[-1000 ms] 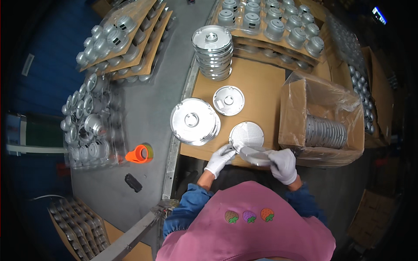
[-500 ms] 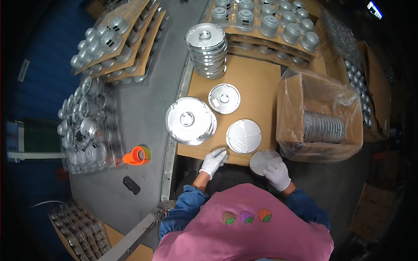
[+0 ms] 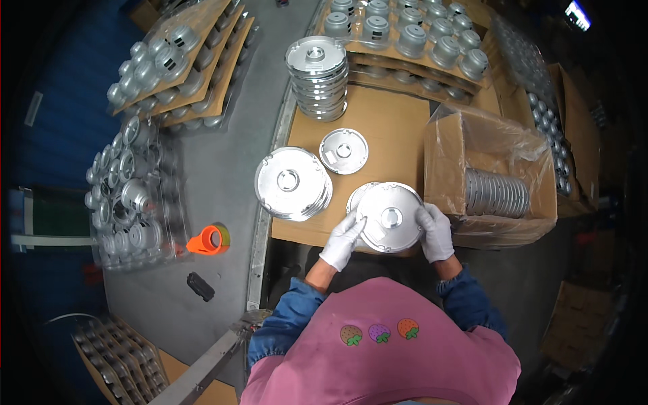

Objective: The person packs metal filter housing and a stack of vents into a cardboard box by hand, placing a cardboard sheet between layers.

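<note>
Between my two gloved hands is a round silver metal disc with a raised hub [image 3: 398, 234], hub side up. My left hand [image 3: 343, 241] pinches its left rim and my right hand [image 3: 435, 233] grips its right rim. It covers most of another disc [image 3: 355, 196] lying on the cardboard; whether the two touch I cannot tell. A single hubbed disc [image 3: 343, 152] lies farther back. Left of my hands stands a low stack of similar discs [image 3: 289, 196], and behind it a taller stack [image 3: 317, 88].
An open cardboard box [image 3: 442, 202] lined with clear plastic holds a row of discs at the right. Layered trays of silver cups [image 3: 410, 42] stand at the back. On the grey surface to the left are orange tape dispenser [image 3: 202, 241], a black object [image 3: 200, 286] and packed metal parts [image 3: 138, 196].
The disc from my right hand has come left and up over the disc on the cardboard, now hub side up. My left hand has moved in and taken its left rim.
</note>
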`<action>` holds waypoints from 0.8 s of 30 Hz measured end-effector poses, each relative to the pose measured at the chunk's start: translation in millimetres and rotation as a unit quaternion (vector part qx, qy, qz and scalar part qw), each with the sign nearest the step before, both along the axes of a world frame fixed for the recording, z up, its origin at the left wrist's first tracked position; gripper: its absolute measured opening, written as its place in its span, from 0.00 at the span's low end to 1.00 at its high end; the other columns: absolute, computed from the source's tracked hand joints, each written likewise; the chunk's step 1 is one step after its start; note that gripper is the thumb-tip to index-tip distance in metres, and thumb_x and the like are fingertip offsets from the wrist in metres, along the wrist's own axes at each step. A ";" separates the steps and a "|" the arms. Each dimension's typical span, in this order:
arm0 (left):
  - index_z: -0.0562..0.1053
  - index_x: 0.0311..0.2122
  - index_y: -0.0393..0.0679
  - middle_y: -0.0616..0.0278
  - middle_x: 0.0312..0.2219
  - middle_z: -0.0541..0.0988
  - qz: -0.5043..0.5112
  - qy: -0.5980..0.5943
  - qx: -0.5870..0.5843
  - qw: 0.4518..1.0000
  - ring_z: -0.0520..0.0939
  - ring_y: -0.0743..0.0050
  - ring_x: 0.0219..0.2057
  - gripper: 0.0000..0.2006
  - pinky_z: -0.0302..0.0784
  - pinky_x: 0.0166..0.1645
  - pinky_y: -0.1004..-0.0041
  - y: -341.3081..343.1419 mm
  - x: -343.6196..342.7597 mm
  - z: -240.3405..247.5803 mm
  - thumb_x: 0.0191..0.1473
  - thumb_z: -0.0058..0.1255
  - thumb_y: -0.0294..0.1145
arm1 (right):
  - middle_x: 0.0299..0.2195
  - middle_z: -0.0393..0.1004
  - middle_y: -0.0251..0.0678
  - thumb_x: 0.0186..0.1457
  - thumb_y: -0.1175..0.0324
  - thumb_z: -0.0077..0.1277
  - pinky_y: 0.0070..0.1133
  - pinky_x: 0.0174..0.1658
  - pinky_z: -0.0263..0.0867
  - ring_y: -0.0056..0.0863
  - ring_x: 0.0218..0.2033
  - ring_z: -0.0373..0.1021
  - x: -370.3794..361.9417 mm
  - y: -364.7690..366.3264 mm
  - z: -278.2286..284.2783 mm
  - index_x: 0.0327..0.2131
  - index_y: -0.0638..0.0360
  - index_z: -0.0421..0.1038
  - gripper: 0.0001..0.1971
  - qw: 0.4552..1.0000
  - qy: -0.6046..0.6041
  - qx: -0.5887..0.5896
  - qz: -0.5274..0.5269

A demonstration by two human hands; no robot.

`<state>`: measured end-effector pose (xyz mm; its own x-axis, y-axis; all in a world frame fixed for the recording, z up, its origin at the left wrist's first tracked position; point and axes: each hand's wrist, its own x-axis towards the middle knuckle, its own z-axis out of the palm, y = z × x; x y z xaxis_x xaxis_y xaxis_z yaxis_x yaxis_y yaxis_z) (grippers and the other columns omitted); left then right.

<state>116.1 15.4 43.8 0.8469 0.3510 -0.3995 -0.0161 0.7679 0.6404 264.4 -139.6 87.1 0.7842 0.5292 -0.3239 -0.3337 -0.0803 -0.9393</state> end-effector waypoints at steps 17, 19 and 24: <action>0.67 0.51 0.39 0.48 0.33 0.71 -0.018 0.285 0.520 0.805 0.76 0.60 0.36 0.19 0.74 0.40 0.69 11.3 23.4 -71.4 0.54 0.47 0.31 | 0.44 0.67 0.52 0.49 0.68 0.47 0.36 0.46 0.64 0.53 0.43 0.66 12.4 36.3 -55.3 0.43 0.63 0.66 0.16 0.824 -0.387 -0.375 0.175; 0.67 0.52 0.39 0.43 0.35 0.71 -0.025 0.293 0.514 0.806 0.76 0.49 0.37 0.21 0.71 0.44 0.64 15.3 26.9 -71.2 0.52 0.47 0.33 | 0.50 0.61 0.52 0.49 0.68 0.47 0.36 0.49 0.62 0.53 0.48 0.61 10.4 53.1 -52.2 0.47 0.65 0.62 0.20 0.797 -0.458 -0.355 0.169; 0.66 0.54 0.42 0.41 0.37 0.73 -0.013 0.326 0.561 0.761 0.75 0.46 0.39 0.23 0.69 0.47 0.61 13.9 22.0 -79.1 0.53 0.48 0.38 | 0.43 0.70 0.53 0.49 0.63 0.48 0.35 0.49 0.63 0.48 0.46 0.66 43.1 135.9 -66.4 0.47 0.66 0.64 0.23 0.847 -0.420 -0.305 0.118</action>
<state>138.1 29.3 -35.4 0.6095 0.7676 -0.1982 0.5912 -0.2735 0.7588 307.5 -3.7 20.7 0.7697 0.6379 0.0258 0.5235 -0.6075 -0.5974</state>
